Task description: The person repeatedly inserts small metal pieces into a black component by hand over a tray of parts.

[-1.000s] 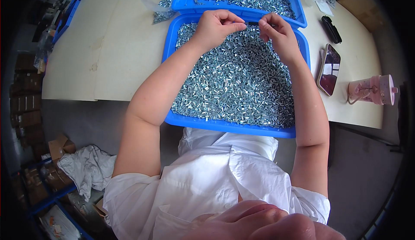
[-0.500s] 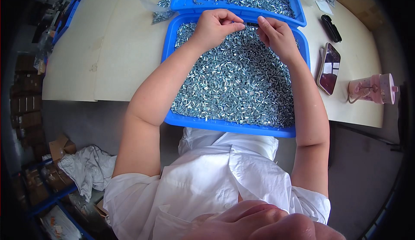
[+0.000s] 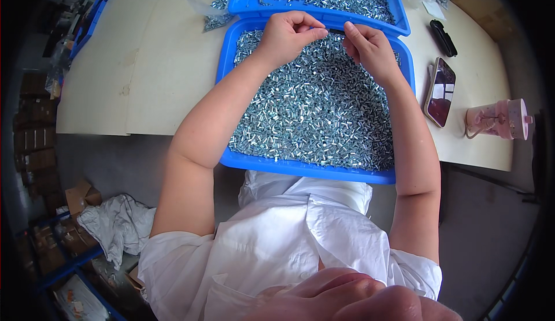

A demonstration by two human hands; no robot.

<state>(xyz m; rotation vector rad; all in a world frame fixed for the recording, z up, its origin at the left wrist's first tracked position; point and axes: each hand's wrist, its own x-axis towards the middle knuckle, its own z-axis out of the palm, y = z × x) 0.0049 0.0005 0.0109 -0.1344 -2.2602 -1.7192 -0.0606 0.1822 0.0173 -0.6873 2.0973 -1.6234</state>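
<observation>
Two blue trays sit on the pale desk (image 3: 144, 72), and the head view takes them in from above: the near tray (image 3: 312, 169) lies right before the person, heaped with small shiny metal pieces (image 3: 312, 107), and the far tray (image 3: 324, 17) butts against it at twelve o'clock, loaded with the same stuff

Both hands work at the near tray's far edge. The left hand (image 3: 287, 33) has thumb and forefinger pinched together, and the right hand (image 3: 370, 46), just beside it at three o'clock, pinches the same way; each seems to nip one small piece, though the bits are too tiny to be sure

These pieces look hard, stiff and smooth, each one light but the full tray surely heavy. I'd judge them slippery, best taken by fingertip pinch on the sides, one at a time

At ten o'clock from the trays lies a clear plastic bag (image 3: 208, 3) with more pieces in it. At three o'clock a phone (image 3: 439, 92) rests face up, a dark oblong case (image 3: 443, 37) beyond it, and a pink cup (image 3: 500, 118) on its side further right. Cardboard boxes (image 3: 34, 141) stack by the floor at nine o'clock, a grey cloth (image 3: 115, 225) lower down
</observation>
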